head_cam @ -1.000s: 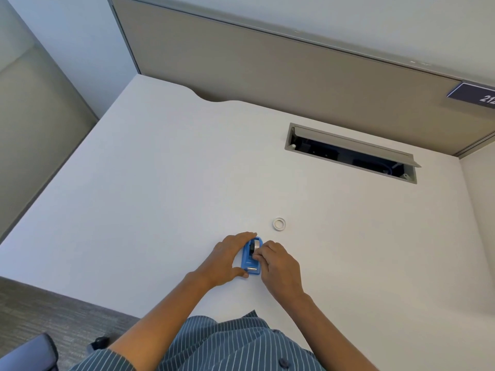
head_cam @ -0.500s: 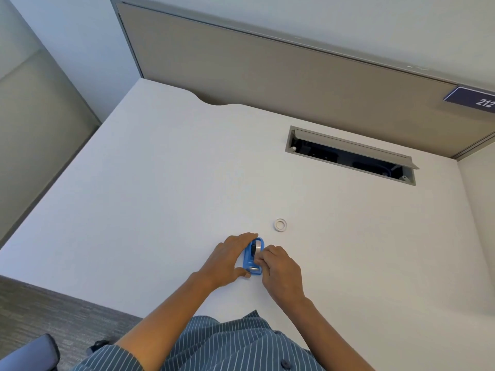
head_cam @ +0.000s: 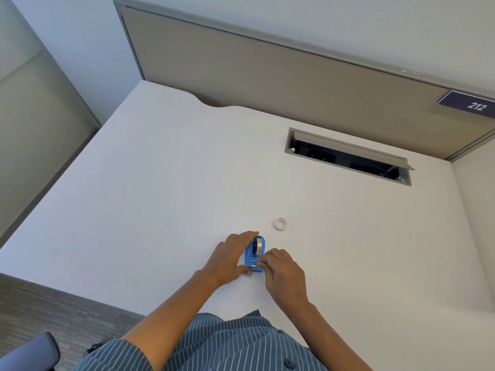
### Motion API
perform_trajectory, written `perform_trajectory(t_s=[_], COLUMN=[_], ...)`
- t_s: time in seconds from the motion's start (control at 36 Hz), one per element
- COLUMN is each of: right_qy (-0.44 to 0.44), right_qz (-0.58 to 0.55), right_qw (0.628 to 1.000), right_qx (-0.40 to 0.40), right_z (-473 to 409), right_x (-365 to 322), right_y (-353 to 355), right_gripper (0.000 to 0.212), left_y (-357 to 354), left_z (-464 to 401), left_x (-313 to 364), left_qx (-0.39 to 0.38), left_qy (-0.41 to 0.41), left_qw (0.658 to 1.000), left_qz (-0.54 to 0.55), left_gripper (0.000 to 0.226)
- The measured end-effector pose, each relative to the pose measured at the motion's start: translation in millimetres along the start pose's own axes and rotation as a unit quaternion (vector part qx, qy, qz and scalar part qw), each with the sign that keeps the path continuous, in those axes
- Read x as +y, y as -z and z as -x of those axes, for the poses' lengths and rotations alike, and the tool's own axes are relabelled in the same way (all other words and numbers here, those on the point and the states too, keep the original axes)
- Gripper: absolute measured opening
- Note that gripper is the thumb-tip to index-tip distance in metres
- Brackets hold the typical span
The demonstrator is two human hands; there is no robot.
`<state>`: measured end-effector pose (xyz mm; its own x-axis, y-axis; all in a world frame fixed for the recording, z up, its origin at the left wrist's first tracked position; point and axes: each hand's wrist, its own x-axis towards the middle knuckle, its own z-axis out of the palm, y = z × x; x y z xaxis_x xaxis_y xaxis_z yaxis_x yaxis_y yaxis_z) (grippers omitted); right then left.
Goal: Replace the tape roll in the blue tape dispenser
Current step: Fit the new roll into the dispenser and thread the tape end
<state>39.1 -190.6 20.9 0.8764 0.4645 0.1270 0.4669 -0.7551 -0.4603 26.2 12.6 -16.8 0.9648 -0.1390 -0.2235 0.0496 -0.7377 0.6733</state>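
Observation:
The blue tape dispenser (head_cam: 254, 253) stands on the white desk (head_cam: 160, 196) near its front edge, with a tape roll (head_cam: 258, 245) seated in its back end. My left hand (head_cam: 232, 257) wraps the dispenser's left side, fingers over the far end and thumb at the near end. My right hand (head_cam: 284, 271) is at the near right, its fingertips pinched at the cutter end, seemingly on the tape's end, though the strip is too small to make out. A small white ring, an empty tape core (head_cam: 280, 223), lies flat on the desk just beyond and to the right.
An open cable tray (head_cam: 348, 156) is cut into the desk at the back right. A beige partition panel (head_cam: 267, 70) borders the far edge, with a "212" sign (head_cam: 471, 104). Carpet floor and a chair corner (head_cam: 29, 354) lie at the lower left.
My right hand's fingertips have slid from the roll toward the near cutter end of the dispenser. The left hand keeps its hold; the roll now shows uncovered.

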Motion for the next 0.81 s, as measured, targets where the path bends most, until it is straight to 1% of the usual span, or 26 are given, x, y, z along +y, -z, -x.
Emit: perform_trajectory(t_s=[0.81], right_qy=[0.005], right_qz=[0.000], right_qw=[1.000], right_qx=[0.015], right_z=[33], right_x=[-12], right_y=[6], right_gripper=[0.013], left_y=[4], left_z=[1], left_x=[5], left_qx=[-0.006], left_qy=[0.011], left_qw=[1.000], left_qz=[0.000], left_gripper=[0.099])
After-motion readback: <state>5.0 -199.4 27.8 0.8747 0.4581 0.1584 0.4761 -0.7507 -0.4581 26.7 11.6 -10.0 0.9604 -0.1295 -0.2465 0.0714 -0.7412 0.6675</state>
